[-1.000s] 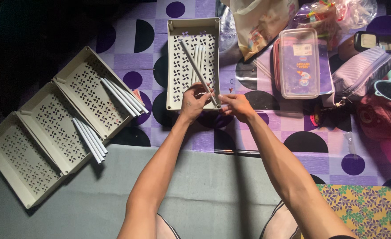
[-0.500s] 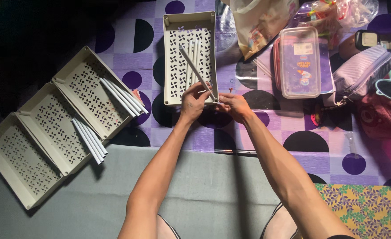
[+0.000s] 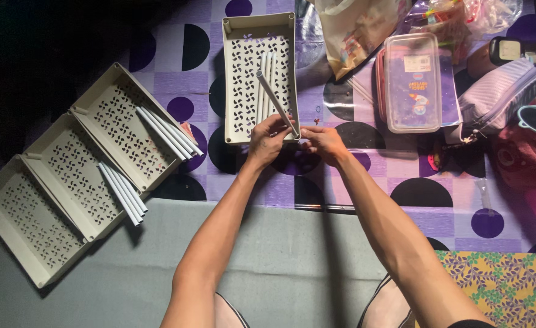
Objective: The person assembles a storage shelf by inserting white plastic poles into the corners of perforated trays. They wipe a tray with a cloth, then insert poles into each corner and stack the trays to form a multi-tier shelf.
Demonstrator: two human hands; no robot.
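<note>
Two bare hands met at the near end of the upright tray, a beige perforated tray lying on the purple dotted cloth. The left hand had its fingers clenched around the lower end of a white rod, which slanted up and away across the tray's right half, its far end raised over the tray's middle. The right hand was just right of the left one, at the tray's near right corner, its fingertips pinched at the rod's lower tip; whether they truly gripped it or only touched it could not be told. Several more white rods lay flat inside the tray, side by side along its length, beneath the held rod. Well to the left of that tray sat three joined trays of the same kind, set in a diagonal row; the one nearest the upright tray held a bundle of rods poking over its edge, and the middle one held another bundle likewise. To the right of the upright tray lay a clear lidded box, and past it a striped pouch. A grey mat covered the floor on the near side of the cloth.
</note>
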